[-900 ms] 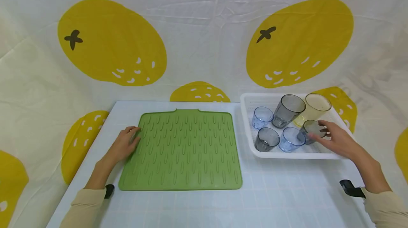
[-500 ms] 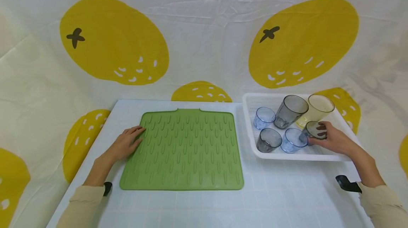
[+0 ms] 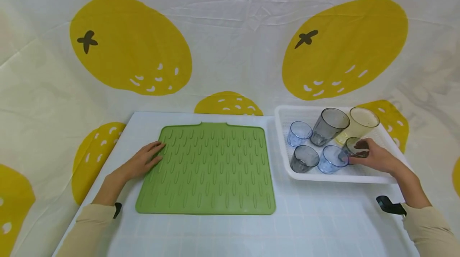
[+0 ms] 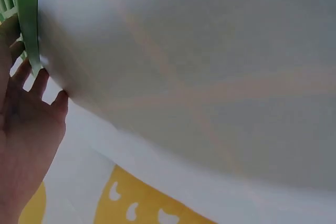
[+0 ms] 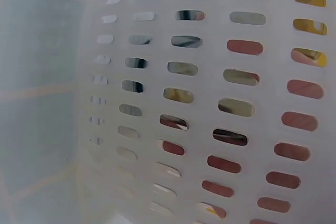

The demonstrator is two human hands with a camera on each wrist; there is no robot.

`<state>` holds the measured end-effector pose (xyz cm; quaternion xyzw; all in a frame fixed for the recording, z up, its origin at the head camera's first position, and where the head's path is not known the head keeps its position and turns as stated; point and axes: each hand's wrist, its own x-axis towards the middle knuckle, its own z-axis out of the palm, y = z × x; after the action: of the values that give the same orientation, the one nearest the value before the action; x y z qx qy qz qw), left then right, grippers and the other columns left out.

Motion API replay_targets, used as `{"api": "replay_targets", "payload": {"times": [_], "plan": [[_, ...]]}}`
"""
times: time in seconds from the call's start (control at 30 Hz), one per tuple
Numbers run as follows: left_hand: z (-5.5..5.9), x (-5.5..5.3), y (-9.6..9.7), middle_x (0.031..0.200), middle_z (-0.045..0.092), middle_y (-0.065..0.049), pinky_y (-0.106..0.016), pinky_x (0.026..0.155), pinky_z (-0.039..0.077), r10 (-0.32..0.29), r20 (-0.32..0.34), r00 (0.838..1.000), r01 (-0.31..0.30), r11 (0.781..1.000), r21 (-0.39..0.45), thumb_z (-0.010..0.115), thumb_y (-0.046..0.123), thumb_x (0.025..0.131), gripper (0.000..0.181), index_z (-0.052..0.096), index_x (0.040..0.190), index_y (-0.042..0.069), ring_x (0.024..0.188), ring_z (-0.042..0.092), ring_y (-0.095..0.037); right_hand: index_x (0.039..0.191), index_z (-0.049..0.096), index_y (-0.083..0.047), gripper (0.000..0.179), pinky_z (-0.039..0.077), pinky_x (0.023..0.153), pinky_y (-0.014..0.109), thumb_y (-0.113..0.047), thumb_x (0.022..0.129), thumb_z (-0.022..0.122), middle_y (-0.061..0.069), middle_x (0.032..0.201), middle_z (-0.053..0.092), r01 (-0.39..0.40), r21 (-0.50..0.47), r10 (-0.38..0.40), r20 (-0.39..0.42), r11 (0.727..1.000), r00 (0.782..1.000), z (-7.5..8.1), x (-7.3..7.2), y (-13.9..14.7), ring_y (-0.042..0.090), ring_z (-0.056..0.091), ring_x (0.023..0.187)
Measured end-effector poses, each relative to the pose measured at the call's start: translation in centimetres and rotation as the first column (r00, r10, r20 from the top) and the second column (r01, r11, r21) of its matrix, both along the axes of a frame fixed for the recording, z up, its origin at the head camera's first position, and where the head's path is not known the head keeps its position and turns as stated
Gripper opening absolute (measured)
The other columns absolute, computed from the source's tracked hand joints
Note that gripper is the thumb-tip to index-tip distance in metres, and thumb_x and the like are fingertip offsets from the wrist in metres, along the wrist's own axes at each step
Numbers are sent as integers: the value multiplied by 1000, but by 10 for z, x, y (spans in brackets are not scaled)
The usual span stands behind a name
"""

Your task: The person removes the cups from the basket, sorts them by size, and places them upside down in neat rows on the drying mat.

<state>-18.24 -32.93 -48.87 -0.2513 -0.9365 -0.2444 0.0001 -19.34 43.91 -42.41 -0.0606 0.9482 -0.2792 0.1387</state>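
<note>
In the head view my right hand (image 3: 381, 156) reaches into the white basket (image 3: 305, 176) and grips a small grey glass (image 3: 353, 145), with the thumb on its near side and fingers around its far side. A blue glass (image 3: 332, 160) stands directly left of it. My left hand (image 3: 145, 159) rests with relaxed fingers on the left edge of a green drying mat (image 3: 208, 169); the left wrist view shows those fingertips at the mat's edge (image 4: 29, 24). The right wrist view is filled by the basket's slotted wall (image 5: 210, 103), which hides most of that hand.
The basket also holds another grey glass (image 3: 304, 159), a second blue glass (image 3: 299, 134), a tall grey glass (image 3: 328, 127) and a tall yellow glass (image 3: 362, 121). A pale checked cloth covers the table (image 3: 287, 233). Behind hangs a curtain (image 3: 233, 49) with yellow fruit prints.
My right hand has closed its fingers round the small grey glass. My left hand has slid slightly further onto the mat's edge. The whole view has shifted a little.
</note>
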Motion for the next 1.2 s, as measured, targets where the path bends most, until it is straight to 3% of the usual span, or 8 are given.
{"api": "replay_targets", "payload": {"times": [0.2,0.53,0.67,0.77,0.97,1.1,1.2], "plan": [[-8,-5,-3,144,38,-41,-75,101,30,-65,-43,997,70,989,131,61,1,101,48,45,142,-18,131,34,-62,143,23,18,86,44,99,70,-29,95,76,44,136,41,12,4,-12,4,1000,1000,0,-1,4,60,45,121],[-8,-6,-6,149,32,-39,-76,102,23,-64,86,994,44,975,217,59,2,103,50,42,146,-16,137,24,-61,144,27,18,88,47,98,65,-33,94,78,42,137,43,40,-4,-41,-23,999,999,8,9,0,58,48,123],[-8,-5,-8,152,29,-36,-76,103,23,-42,125,991,14,975,220,59,5,104,50,42,148,-12,139,22,-59,144,28,16,89,56,89,27,-36,93,79,41,137,45,68,-22,-69,-62,997,996,11,16,-3,57,49,121],[-7,-3,-10,154,27,-34,-77,103,22,-27,153,988,-9,973,229,58,6,104,50,41,149,-10,140,19,-58,144,30,15,89,42,72,4,-38,92,79,39,136,46,103,-49,-107,-100,993,989,12,21,-5,54,49,119],[-8,-2,-11,156,25,-32,-77,105,21,-6,196,981,-42,970,239,59,10,105,52,40,152,-7,143,17,-56,148,28,11,89,41,69,2,-37,93,78,37,139,43,174,-123,-193,-160,977,968,13,34,-11,49,47,116],[-7,-3,-10,158,24,-30,-77,107,20,4,220,976,-58,969,241,59,12,106,53,40,153,-5,145,15,-55,152,25,7,87,43,71,2,-33,95,77,31,142,42,203,-185,-238,-192,962,952,12,40,-13,15,53,109],[-6,-2,-10,158,23,-30,-77,107,20,5,226,974,-60,969,240,59,12,106,54,40,153,-4,145,15,-56,154,29,-2,80,45,72,3,-31,96,76,11,136,48,230,-241,-283,-211,943,936,14,43,-15,-8,46,99]]}}
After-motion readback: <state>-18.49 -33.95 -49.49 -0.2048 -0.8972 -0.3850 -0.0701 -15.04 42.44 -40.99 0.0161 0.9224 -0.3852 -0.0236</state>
